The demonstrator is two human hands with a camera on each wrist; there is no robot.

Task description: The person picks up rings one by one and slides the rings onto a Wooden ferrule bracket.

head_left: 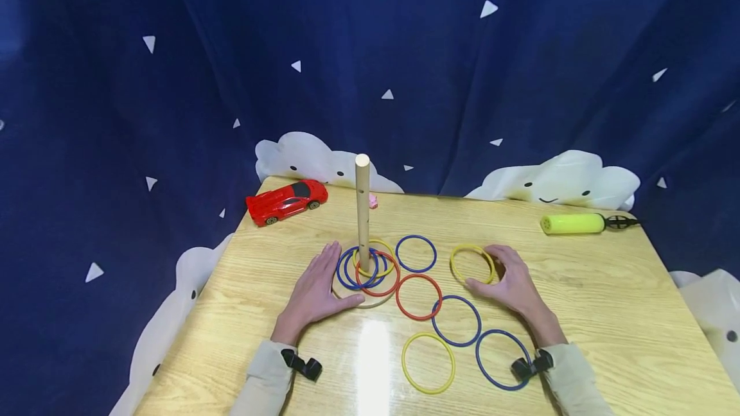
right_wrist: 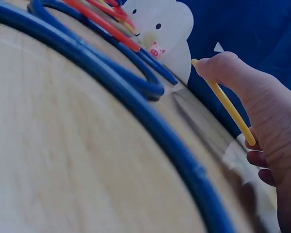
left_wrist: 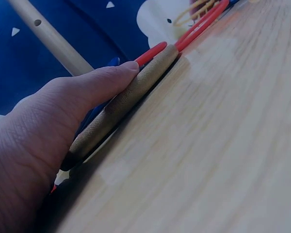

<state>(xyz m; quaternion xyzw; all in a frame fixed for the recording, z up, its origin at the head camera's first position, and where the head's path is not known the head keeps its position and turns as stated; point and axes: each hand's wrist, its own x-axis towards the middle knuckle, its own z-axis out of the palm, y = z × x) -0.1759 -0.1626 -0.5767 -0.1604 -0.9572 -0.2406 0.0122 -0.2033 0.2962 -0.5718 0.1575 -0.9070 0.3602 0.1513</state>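
Note:
A wooden peg stands on a round base with blue, red and yellow rings stacked around it. My left hand lies flat on the table beside the base, fingers straight, and its thumb presses against the base's rim. My right hand curls around a yellow ring, with the thumb at the near edge and the fingers at the far edge. In the right wrist view the thumb touches that yellow ring.
Loose rings lie on the wooden table: blue, red, blue, yellow, blue. A red toy car sits at the back left and a yellow-green pump at the back right. Blue curtain behind.

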